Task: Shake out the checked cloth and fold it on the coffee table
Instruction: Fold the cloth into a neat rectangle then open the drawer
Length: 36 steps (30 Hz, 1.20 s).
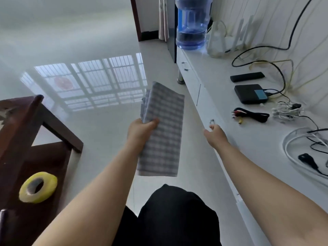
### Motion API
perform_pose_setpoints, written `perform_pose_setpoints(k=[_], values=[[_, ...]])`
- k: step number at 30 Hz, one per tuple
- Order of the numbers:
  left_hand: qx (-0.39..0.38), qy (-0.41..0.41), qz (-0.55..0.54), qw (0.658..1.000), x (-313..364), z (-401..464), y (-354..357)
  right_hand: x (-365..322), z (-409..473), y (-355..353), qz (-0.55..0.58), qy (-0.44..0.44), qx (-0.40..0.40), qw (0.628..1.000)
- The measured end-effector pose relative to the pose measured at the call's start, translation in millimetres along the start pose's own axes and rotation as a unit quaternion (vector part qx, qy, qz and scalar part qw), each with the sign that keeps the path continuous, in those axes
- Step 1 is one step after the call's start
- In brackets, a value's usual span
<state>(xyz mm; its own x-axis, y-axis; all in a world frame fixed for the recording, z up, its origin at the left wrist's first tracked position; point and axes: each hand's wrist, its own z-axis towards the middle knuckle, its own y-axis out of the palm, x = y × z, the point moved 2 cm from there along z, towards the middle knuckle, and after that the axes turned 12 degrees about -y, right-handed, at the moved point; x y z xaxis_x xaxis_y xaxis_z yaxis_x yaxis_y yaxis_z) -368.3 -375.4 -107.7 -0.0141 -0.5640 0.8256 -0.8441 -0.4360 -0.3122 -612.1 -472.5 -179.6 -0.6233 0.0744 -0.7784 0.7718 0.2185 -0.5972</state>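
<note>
Currently the checked cloth, grey-blue with a fine grid pattern, is in the air at the centre of the view, above a pale glossy floor. It is folded into a flat oblong of several layers, and the far end fans slightly apart. The left hand grips its left edge near the middle, thumb on top and fingers hidden underneath, so the bundle stays flat and does not fall open. By this look, the shaking out has not yet begun.

The right hand holds nothing; it reaches toward the small metal drawer handle on the front of a long white cabinet at the right, its fingers loosely curled just beside it. Whether they touch the handle cannot be told.

At the lower left stands the dark wooden coffee table, well apart from the cloth, with a roll of yellow tape on its lower shelf. On the cabinet top lie a black box, a remote, tangled cables, and a large blue water bottle at the far end.
</note>
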Motion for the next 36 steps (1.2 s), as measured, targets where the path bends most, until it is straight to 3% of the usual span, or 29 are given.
perform_pose_setpoints(k=[8, 12, 20, 25, 28, 31, 32, 34, 36], values=[[-0.031, 0.029, 0.061, 0.997, 7, 5, 38, 18, 31, 15, -0.158, 0.032, 0.0, 0.987], [-0.02, 0.05, 0.115, 0.992, 13, 9, 34, 6, 34, 19, -0.101, 0.102, -0.001, 0.99], [0.038, 0.059, 0.161, 0.984, 17, 17, 9, -14, 19, 56, -0.091, 0.082, -0.032, 0.992], [0.056, 0.051, 0.168, 0.983, 12, 20, -7, -35, 3, 74, -0.121, 0.011, -0.123, 0.985], [0.061, 0.037, 0.156, 0.985, 7, 22, -18, -36, -21, 66, -0.205, -0.094, -0.048, 0.973], [0.057, 0.023, 0.139, 0.988, 2, 23, -28, -19, -51, 56, -0.345, -0.213, 0.048, 0.913], [0.057, 0.02, 0.132, 0.989, 1, 23, -31, -8, -56, 51, -0.364, -0.18, 0.045, 0.912], [0.058, 0.012, 0.119, 0.991, -1, 22, -39, 14, -61, 38, -0.265, -0.033, -0.009, 0.964], [0.056, 0.006, 0.104, 0.993, -3, 21, -46, 23, -60, 31, -0.178, 0.04, -0.07, 0.981]])
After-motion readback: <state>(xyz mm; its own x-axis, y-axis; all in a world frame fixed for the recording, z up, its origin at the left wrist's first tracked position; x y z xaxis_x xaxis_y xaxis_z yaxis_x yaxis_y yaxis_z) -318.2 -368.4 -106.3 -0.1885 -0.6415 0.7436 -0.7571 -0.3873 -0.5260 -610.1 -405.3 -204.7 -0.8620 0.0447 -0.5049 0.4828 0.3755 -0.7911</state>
